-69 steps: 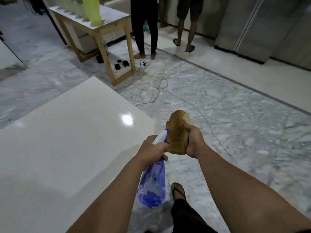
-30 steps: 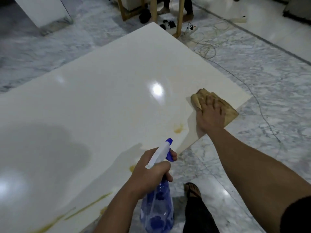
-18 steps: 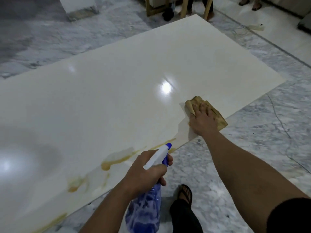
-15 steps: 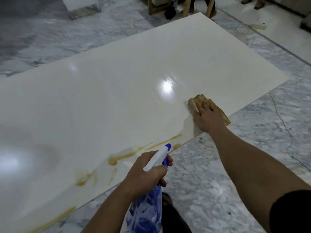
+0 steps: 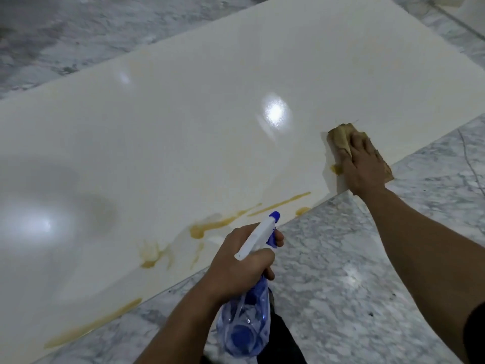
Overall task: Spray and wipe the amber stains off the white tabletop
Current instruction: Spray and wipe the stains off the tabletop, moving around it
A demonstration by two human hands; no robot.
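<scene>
Amber stains are seen along the near edge of the white tabletop, and about six separate marks can be counted. One long streak lies at the far left of that edge, one smeared blotch is beside it, one short thin streak follows, then a long trail with a pooled end runs toward the right, one small spot sits right at the edge, and one small patch is touching the left side of the cloth. Two hands are visible. The right hand is laid flat with the palm pressed on the one brown folded cloth, which rests on the tabletop close to the near edge; the cloth is held down rather than gripped. The left hand is clenched around the neck of the one spray bottle, with a finger on the blue trigger. The bottle is held in the air above the marble floor, just beside the table edge, and its white nozzle with a blue tip is pointed toward the stains. Three bright light reflections are counted on the glossy surface.
</scene>
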